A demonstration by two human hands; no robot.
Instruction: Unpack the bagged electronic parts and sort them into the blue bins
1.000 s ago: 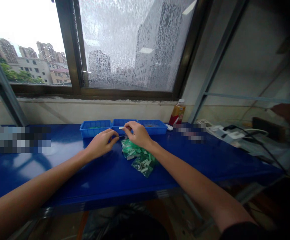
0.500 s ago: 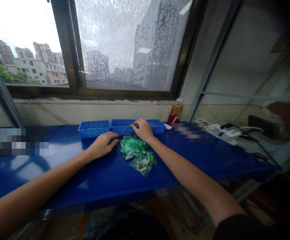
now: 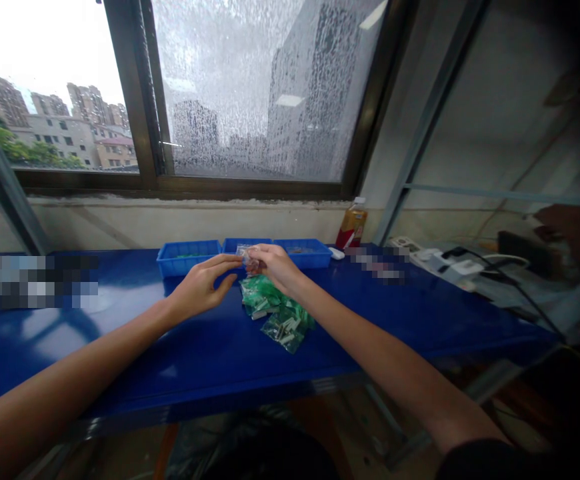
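Note:
My right hand [image 3: 276, 267] pinches a small clear plastic bag [image 3: 245, 252] in front of the blue bins; its contents are too small to make out. My left hand [image 3: 204, 285] is just left of it, thumb apart from the fingers, with the fingertips close to the bag; whether they touch it I cannot tell. Below my hands lies a pile of green plastic bags [image 3: 263, 293]. At its near end is a clear bag with white strip-like pieces [image 3: 286, 331].
Along the back stand a left blue bin [image 3: 190, 267] with green bits, a middle blue bin [image 3: 230, 244] and a right blue bin [image 3: 315, 259]. Near the right bin are a small white object [image 3: 337, 253] and a drink bottle [image 3: 353, 225]. Cables and adapters [image 3: 457, 267] lie farther right.
The white piece in my right hand a second ago is no longer seen. That hand reached right toward the bins, then came back left with the clear bag. My left hand stayed nearly still.

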